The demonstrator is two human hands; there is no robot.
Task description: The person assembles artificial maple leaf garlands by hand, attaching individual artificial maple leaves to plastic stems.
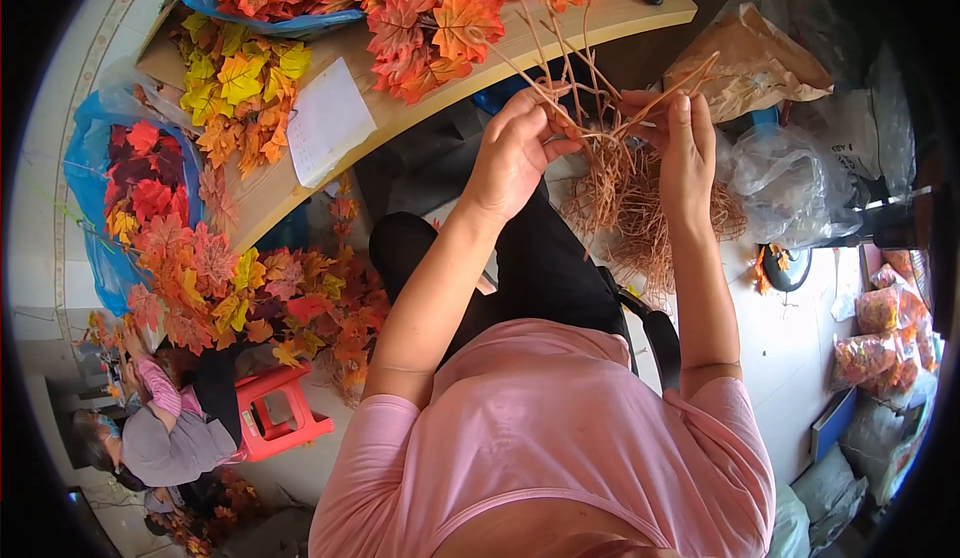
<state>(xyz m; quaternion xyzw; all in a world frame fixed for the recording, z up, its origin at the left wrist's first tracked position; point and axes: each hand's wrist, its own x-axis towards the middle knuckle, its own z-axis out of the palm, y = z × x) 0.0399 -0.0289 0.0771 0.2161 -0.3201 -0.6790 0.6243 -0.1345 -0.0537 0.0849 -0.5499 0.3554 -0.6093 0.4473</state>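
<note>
STEP: I'm seeing both hands sorting bare brown stems | GRIP: left hand (515, 153) is pinching stem bundle (600, 108), right hand (685, 143) is pinching one stem (fingers pressed together) | NEXT: I judge it's needing a clean single-stem pull from the tangled pile (640, 208)

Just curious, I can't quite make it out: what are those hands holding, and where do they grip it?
Both the left hand and right hand pinch thin brown stems near their lower ends.
</note>
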